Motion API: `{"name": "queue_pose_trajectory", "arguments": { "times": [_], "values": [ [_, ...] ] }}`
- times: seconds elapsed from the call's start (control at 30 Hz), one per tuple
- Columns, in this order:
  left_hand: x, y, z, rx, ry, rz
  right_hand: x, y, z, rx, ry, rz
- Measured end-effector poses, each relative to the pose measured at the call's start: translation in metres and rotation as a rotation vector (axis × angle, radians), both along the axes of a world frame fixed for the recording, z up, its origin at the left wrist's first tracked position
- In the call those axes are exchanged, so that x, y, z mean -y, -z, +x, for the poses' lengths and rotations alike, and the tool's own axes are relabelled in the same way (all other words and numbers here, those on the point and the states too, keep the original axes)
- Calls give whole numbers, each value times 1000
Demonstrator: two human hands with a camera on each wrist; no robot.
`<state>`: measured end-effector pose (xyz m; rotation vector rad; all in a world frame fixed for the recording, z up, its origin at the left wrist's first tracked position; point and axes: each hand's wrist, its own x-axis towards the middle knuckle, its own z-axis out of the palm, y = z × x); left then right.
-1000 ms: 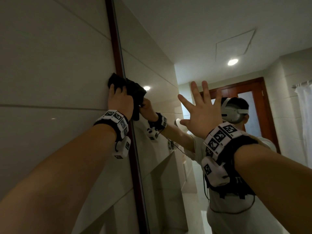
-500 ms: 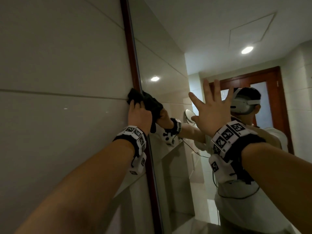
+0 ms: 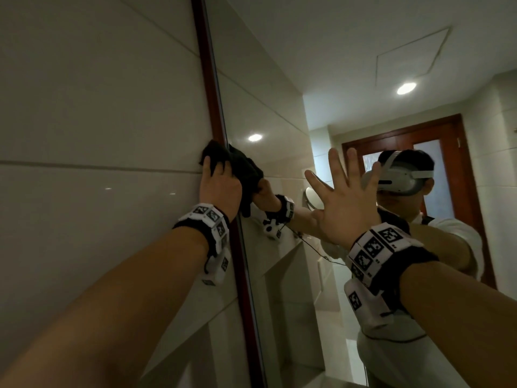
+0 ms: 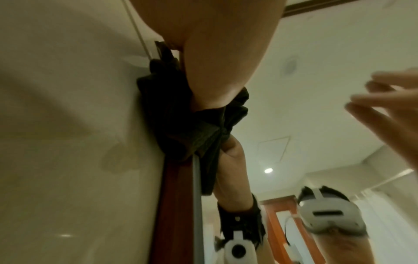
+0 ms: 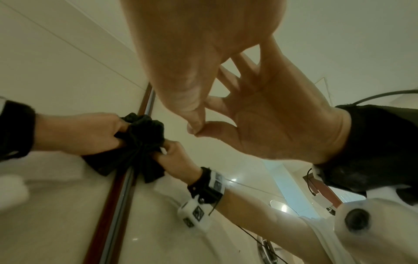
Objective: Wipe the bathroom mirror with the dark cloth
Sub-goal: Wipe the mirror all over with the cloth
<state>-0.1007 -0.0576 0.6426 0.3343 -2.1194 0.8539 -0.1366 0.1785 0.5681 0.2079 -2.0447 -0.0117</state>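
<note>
With the left hand [image 3: 221,186] bunching the crumpled dark cloth [image 3: 237,163] against the reddish-brown wooden frame [image 3: 208,79] at the frameless-looking bathroom mirror's [image 3: 279,275] left edge, the cloth may wipe tile, while the right hand [image 3: 344,203], fingers spread wide and holding nothing, risks smudging glass.

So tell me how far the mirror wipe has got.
Done: nothing shows as wiped; the glass gives no clue. In hand: the left hand grips the cloth against the mirror's left frame edge. The right hand rests spread on the glass. Left: apparently the rest.
</note>
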Motion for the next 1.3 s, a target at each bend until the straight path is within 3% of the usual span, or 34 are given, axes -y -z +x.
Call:
{"name": "queue_pose_trajectory", "arguments": {
  "times": [0.23,0.57,0.83,0.97,1.1,1.3],
  "values": [
    [6,-66,-8,-56,-15,44,-1,1,-3,-16,-5,7],
    [6,-53,-11,-65,35,-9,-3,3,-9,-98,0,-8],
    [5,-2,-6,32,7,-17,-4,5,-9,-115,-7,-5],
    [1,26,-3,81,-16,69,-7,10,-2,-63,15,41],
    [-5,60,5,121,-17,83,-6,46,0,8,13,104],
    [-3,123,13,235,-34,80,-10,100,6,-41,-105,221]
  ]
}}
